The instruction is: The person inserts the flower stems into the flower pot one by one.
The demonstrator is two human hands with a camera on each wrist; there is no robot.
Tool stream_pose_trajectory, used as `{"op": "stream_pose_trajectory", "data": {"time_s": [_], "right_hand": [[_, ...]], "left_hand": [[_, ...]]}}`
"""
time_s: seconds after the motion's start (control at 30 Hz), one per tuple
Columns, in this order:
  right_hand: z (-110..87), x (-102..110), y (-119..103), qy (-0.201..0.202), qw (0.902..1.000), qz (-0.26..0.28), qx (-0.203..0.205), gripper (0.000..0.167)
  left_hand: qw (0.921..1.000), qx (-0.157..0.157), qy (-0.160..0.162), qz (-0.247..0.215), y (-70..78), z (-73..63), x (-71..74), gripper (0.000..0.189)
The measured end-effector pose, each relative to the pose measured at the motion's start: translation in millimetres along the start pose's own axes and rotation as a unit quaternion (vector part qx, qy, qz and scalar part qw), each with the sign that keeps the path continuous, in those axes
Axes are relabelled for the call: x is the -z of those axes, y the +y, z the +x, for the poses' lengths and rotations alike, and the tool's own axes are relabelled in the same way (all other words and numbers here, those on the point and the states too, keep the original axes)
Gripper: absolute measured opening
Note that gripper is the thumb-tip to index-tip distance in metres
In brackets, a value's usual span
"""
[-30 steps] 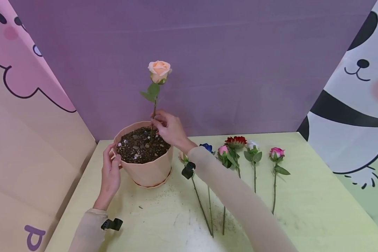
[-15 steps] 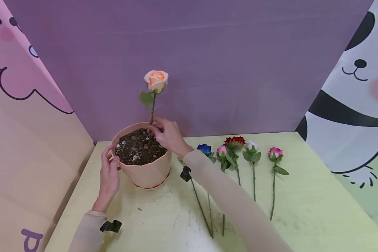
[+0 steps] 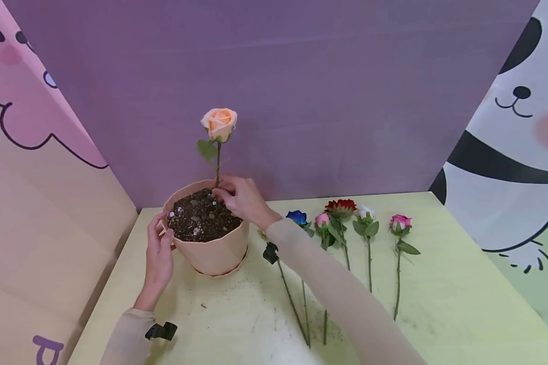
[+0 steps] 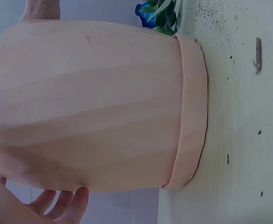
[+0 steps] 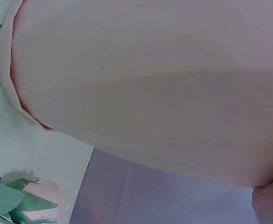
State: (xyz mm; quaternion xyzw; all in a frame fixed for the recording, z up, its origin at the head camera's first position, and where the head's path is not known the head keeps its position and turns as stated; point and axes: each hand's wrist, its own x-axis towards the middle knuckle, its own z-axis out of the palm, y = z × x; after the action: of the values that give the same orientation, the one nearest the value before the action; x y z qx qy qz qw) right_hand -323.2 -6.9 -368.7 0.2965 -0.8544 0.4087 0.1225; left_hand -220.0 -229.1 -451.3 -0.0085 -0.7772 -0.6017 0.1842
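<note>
A peach rose [image 3: 220, 124] stands nearly upright at the back of a pale pink flowerpot [image 3: 214, 256], its stem going down to the dark soil [image 3: 198, 220]. Thumb and fingers of my right hand [image 3: 245, 202] pinch that stem low, close above the soil; the stem's lower end is hidden. My left hand [image 3: 159, 258] holds the pot's left side, thumb near the rim. From the left wrist, the fingertips [image 4: 76, 205] show against the pot's outer wall. The right wrist view is mostly filled by the pot wall [image 5: 127, 93].
On the table right of the pot lie a blue rose [image 3: 298, 217], a pink rosebud [image 3: 321, 219], a red flower [image 3: 341, 207], a white rose [image 3: 365, 212] and a deep-pink rose [image 3: 400, 223]. Another stem [image 3: 292, 304] passes under my right wrist. A purple wall [image 3: 324, 101] stands behind.
My right hand has moved down and slightly left with the rose, lowering its bloom and bringing the fingers nearer the soil. The left hand stays on the pot.
</note>
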Motion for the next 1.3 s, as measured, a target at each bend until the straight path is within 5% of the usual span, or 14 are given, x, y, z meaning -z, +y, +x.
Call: {"op": "stream_pose_trajectory", "data": {"time_s": [0.3, 0.6, 1.3], "right_hand": [[-6.6, 0.6, 4.4, 0.053, 0.9949, 0.086, -0.01, 0.047], [-22.0, 5.1, 11.4, 0.116, 0.9832, 0.141, 0.01, 0.032], [-70.0, 73.5, 42.3, 0.173, 0.9687, 0.155, -0.088, 0.029]], "left_hand": [[0.9999, -0.011, -0.008, -0.008, 1.2, 4.2, -2.7, 0.052], [0.9997, -0.007, -0.021, -0.004, -3.2, 3.4, -5.2, 0.052], [0.9999, -0.006, -0.01, 0.007, -2.1, 1.1, 0.7, 0.052]]}}
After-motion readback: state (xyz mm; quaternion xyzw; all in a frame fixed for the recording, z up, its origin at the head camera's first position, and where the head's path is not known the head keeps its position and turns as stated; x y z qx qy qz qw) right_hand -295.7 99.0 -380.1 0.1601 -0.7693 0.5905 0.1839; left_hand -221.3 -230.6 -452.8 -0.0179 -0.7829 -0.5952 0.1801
